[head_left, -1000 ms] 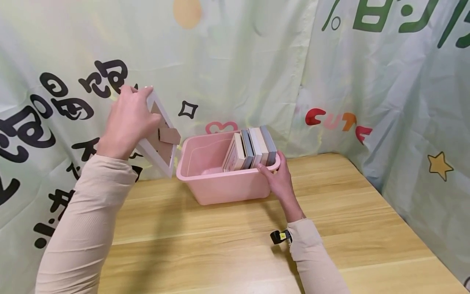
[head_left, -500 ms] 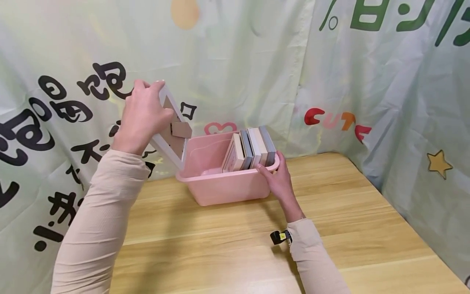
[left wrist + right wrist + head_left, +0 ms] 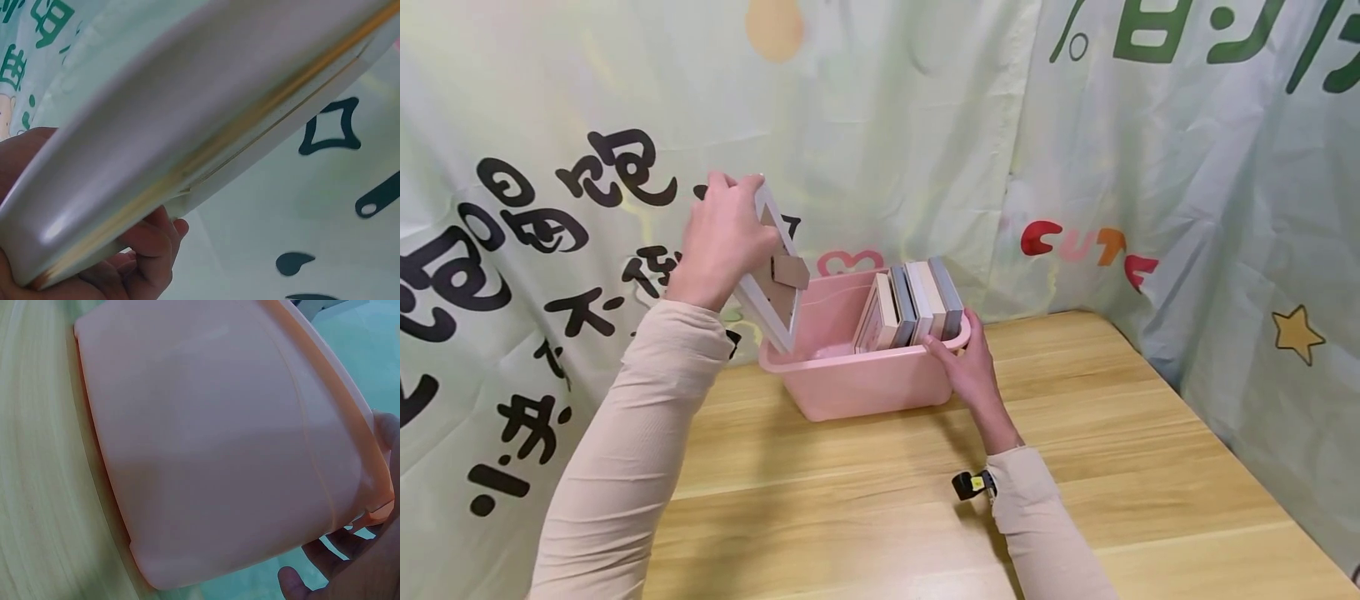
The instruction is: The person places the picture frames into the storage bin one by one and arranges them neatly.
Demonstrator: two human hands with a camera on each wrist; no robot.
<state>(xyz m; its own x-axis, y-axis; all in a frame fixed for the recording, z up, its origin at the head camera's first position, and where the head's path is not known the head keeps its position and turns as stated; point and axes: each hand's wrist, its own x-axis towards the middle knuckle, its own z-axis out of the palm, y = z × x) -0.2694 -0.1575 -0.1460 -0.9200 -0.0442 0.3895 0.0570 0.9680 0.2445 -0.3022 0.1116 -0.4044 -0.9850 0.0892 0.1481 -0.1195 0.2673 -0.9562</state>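
Note:
My left hand [image 3: 728, 237] grips a white picture frame [image 3: 778, 287] by its upper part, tilted, its brown back with a folded stand facing right. The frame's lower corner overlaps the left end of a pink plastic basin [image 3: 865, 387] in the head view. Close up in the left wrist view, the frame [image 3: 169, 119] fills the picture, with fingers [image 3: 153, 247] curled round its end. My right hand [image 3: 972, 367] holds the basin's right rim, thumb over the front edge. Several picture frames [image 3: 917, 304] in white, cream and grey-blue stand upright side by side in the basin's right half.
The basin rests on a wooden table [image 3: 865, 500] near its back edge. A pale printed curtain [image 3: 910, 150] hangs behind and along both sides. A black wrist camera [image 3: 972, 485] sticks out from my right sleeve.
My left hand has carried the white picture frame rightward, from left of the basin to over its left end. My right hand and the basin have stayed put.

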